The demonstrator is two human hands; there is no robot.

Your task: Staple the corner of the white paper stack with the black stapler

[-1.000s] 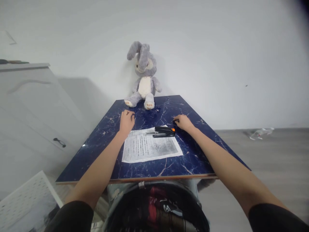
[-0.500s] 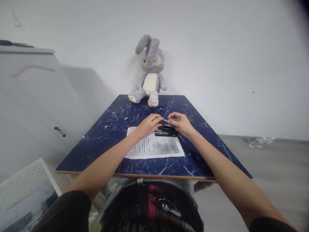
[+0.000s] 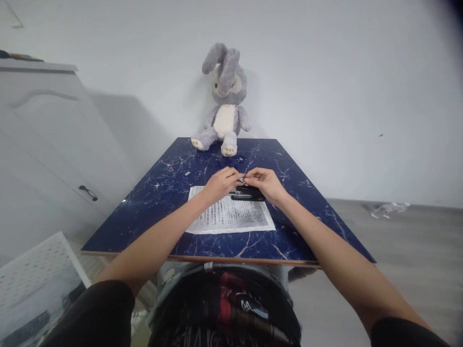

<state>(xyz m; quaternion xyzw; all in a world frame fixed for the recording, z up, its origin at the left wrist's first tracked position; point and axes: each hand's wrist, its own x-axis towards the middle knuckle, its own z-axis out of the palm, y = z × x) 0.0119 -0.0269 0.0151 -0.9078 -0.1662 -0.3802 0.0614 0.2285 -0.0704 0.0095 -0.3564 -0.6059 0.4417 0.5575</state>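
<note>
My left hand [image 3: 220,183] and my right hand [image 3: 266,183] meet fingertip to fingertip just above a black stapler [image 3: 249,193]. Both hands pinch a tiny pale piece between them, too small to name. The stapler lies on the far edge of a printed sheet of paper [image 3: 231,217], which rests flat on the dark blue marbled table [image 3: 155,202]. My forearms stretch out over the table's near edge.
A grey plush rabbit [image 3: 224,103] sits at the table's far edge against the white wall. A white cabinet [image 3: 47,144] stands at the left. A small white scrap [image 3: 187,173] lies on the table to the left. A crumpled clear plastic piece [image 3: 387,208] lies on the floor at the right.
My hands came in from the table's left and right sides and met over the stapler. The pinch has tightened and dropped slightly since half a second ago.
</note>
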